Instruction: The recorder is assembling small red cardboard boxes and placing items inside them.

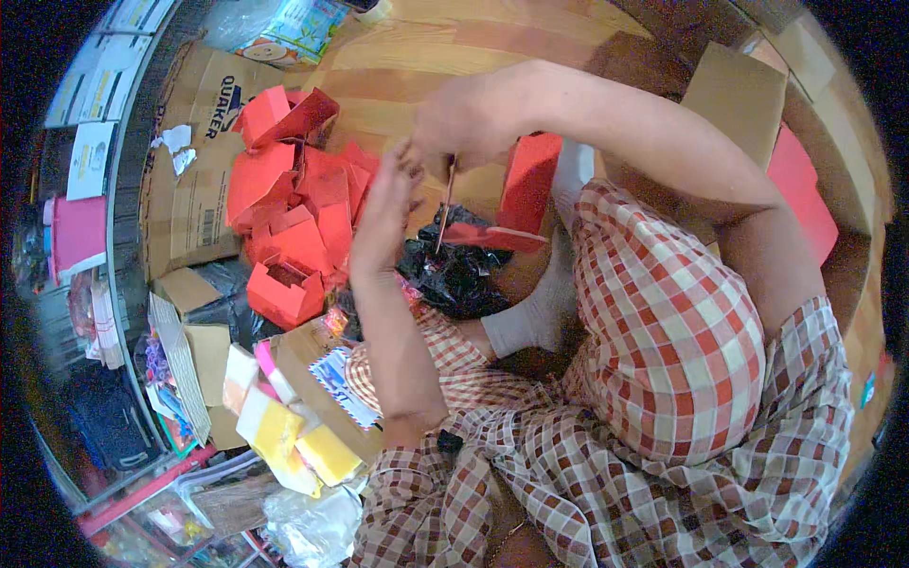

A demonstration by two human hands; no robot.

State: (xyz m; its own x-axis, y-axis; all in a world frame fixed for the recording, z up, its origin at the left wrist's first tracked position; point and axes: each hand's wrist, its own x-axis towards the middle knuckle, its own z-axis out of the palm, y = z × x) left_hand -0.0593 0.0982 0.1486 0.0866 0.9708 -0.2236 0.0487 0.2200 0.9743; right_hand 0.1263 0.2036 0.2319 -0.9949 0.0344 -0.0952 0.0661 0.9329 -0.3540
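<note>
My right hand (459, 118) reaches in from the right, closed around slim pointed scissors (445, 204). Their tip points down at a crumpled black plastic bag (464, 279). My left hand (383, 208) is raised beside the right one, fingers apart and slightly blurred; nothing shows in it. Under the scissors a red cardboard flap (492, 237) lies over the bag, beside a red box (530, 175) near my foot. Left of my left hand is a heap of folded red boxes (303, 222), some with open tops. The scissors' handles are hidden by my fingers.
A flattened brown carton (204, 189) lies behind the red heap. An open cardboard box (739, 104) with red card stands at the right. Yellow and white packets (284, 435) and a clear plastic bag (312, 525) are near my left elbow. Glass shelving (123, 170) lines the left side.
</note>
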